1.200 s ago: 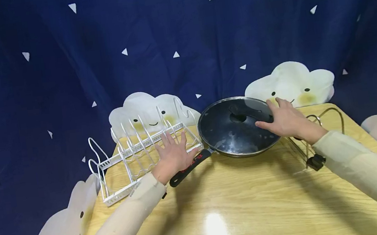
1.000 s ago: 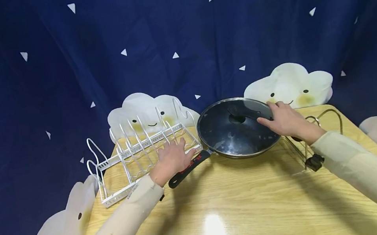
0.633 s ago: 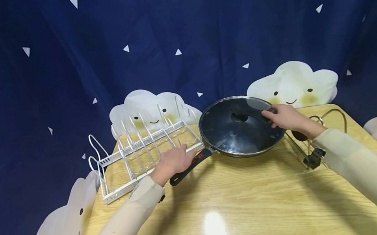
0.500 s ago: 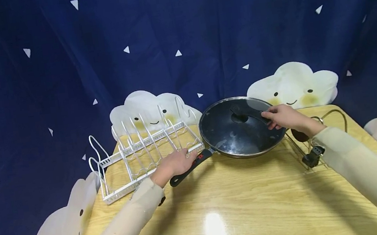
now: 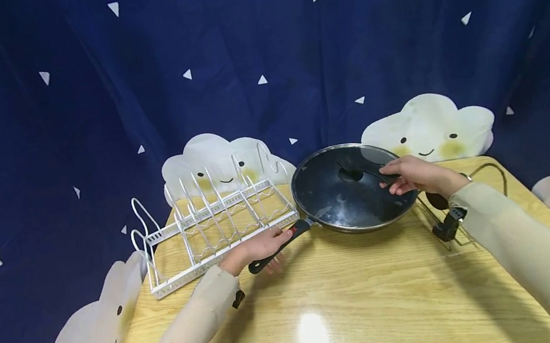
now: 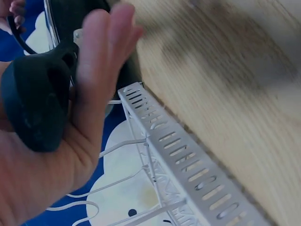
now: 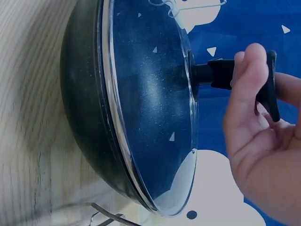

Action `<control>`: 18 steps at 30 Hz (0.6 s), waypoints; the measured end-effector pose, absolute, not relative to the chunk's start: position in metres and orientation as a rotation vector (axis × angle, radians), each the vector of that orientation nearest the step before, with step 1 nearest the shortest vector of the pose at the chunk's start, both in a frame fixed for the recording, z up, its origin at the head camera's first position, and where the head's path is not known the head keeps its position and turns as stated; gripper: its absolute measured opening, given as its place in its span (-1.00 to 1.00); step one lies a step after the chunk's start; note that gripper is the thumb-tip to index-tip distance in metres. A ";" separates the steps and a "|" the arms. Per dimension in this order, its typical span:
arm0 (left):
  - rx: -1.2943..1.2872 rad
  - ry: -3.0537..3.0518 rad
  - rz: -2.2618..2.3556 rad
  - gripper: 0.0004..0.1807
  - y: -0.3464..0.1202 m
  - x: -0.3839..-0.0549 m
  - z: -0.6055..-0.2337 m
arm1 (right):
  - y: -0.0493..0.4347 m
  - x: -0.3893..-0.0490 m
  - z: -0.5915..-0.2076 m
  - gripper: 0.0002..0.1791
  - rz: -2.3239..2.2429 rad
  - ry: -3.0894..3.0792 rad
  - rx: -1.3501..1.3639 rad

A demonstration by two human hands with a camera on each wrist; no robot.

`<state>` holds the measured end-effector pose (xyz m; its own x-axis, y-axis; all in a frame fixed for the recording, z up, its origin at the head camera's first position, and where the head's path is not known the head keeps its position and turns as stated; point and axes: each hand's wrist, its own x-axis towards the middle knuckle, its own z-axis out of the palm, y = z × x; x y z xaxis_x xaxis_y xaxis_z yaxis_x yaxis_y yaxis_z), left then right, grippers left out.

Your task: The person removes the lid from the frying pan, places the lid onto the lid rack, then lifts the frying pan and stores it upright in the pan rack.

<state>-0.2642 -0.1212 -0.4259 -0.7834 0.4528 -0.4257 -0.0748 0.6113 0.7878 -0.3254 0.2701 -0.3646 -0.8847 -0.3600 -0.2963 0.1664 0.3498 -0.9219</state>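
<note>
A dark frying pan point(image 7: 82, 94) with a long black handle point(image 5: 266, 261) stands on the table, covered by a glass lid point(image 5: 342, 203) with a steel rim. My left hand point(image 5: 259, 246) is at the pan handle, thumb on top and fingers reaching beneath. In the left wrist view the handle's end lies against the palm, and the fingers extend straight past it. With curled fingers my right hand point(image 5: 413, 173) grips the black lid handle point(image 7: 221, 74). The lid sits on the pan, partly see-through.
Left of the pan stands a white wire rack point(image 5: 180, 279) with upright dividers, close to the left hand. A bronze-coloured wire rack point(image 5: 502, 176) is at the right, partly behind the right forearm. A dark blue curtain point(image 5: 257, 35) hangs behind the wooden table point(image 5: 365, 299).
My right hand has gone from spread fingers above the lid to gripping its handle. My left hand has lowered from over the white rack to the pan handle, fingers passing underneath.
</note>
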 end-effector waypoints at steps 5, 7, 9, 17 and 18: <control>0.265 2.138 1.195 -0.43 -0.121 -0.263 -0.428 | 0.268 -0.330 -0.366 -0.58 -1.622 2.044 -0.091; 0.264 2.124 1.205 -0.43 -0.121 -0.263 -0.430 | 0.267 -0.332 -0.368 -0.59 -1.637 2.009 -0.069; 0.266 2.109 1.211 -0.41 -0.122 -0.263 -0.431 | 0.266 -0.334 -0.370 -0.57 -1.645 1.986 -0.065; 0.308 2.130 1.187 -0.34 -0.123 -0.266 -0.435 | 0.260 -0.343 -0.370 -0.46 -1.708 1.882 -0.007; 0.308 2.141 1.180 -0.34 -0.123 -0.266 -0.435 | 0.259 -0.344 -0.370 -0.47 -1.720 1.857 -0.006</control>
<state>-0.2657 -0.1233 -0.4353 -0.7511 0.4933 -0.4387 -0.1074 0.5644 0.8185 -0.3440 0.2594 -0.3696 -0.8194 -0.3927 -0.4176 0.3864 0.1598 -0.9084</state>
